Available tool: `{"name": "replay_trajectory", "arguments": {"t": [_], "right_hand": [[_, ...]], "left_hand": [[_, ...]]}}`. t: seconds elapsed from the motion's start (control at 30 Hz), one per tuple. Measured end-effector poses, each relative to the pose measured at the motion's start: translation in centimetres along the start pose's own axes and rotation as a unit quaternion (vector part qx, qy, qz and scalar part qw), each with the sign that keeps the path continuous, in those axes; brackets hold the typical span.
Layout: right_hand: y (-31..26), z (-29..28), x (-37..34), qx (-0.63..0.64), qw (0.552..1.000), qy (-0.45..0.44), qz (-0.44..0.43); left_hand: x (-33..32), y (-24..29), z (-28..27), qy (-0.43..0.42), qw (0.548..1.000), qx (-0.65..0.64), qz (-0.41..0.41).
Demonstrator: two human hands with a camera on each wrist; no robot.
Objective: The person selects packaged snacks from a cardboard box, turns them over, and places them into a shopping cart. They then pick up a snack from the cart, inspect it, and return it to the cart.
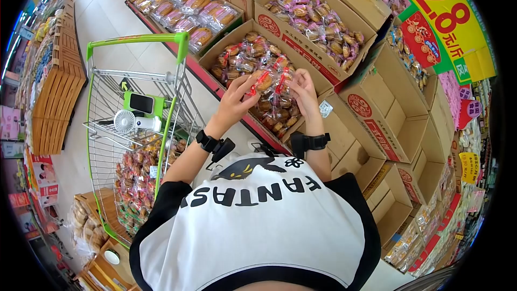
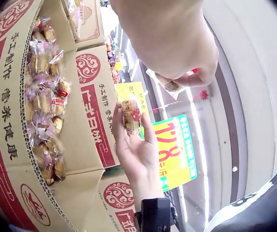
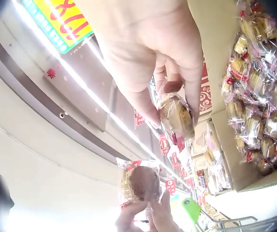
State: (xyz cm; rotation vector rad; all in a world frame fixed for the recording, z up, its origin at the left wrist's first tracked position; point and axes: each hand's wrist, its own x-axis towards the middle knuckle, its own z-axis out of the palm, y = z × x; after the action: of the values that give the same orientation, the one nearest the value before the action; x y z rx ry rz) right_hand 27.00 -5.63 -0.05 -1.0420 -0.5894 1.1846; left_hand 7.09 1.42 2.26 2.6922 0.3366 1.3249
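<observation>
Left hand and right hand apart, both gripping
The left-hand pastry sits between thumb and fingers, the right-hand pastry in the fingertips, apparently pinched though glare blurs it, both above the filled carton

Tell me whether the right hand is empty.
No, the right hand pinches a wrapped cake between its thumb and fingers.

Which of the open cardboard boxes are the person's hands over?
The pastry-filled box directly beneath the left hand and right hand. The filled box beyond has no hand above it; the nearer boxes to the right show bare bottoms.
</observation>
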Motion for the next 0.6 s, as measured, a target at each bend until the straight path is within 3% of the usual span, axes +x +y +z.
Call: {"name": "replay_trajectory", "arguments": {"t": [0.13, 0.43, 0.5, 0.6], "right_hand": [[-1.0, 1.3, -0.6, 0.015, 0.999, 0.026, 0.022], [0.7, 0.2, 0.3, -0.103, 0.991, -0.075, 0.045], [0.5, 0.4, -0.1, -0.144, 0.98, -0.102, 0.091], [0.1, 2.0, -0.9, -0.116, 0.982, -0.104, 0.109]], "left_hand": [[-0.2, 0.5, -0.6, -0.016, 1.0, 0.018, 0.0], [-0.6, 1.3, -1.3, -0.008, 1.0, 0.019, -0.004], [-0.9, 1.4, -1.5, -0.005, 1.0, 0.023, -0.001], [-1.1, 1.6, -1.7, -0.002, 1.0, 0.029, -0.001]]}}
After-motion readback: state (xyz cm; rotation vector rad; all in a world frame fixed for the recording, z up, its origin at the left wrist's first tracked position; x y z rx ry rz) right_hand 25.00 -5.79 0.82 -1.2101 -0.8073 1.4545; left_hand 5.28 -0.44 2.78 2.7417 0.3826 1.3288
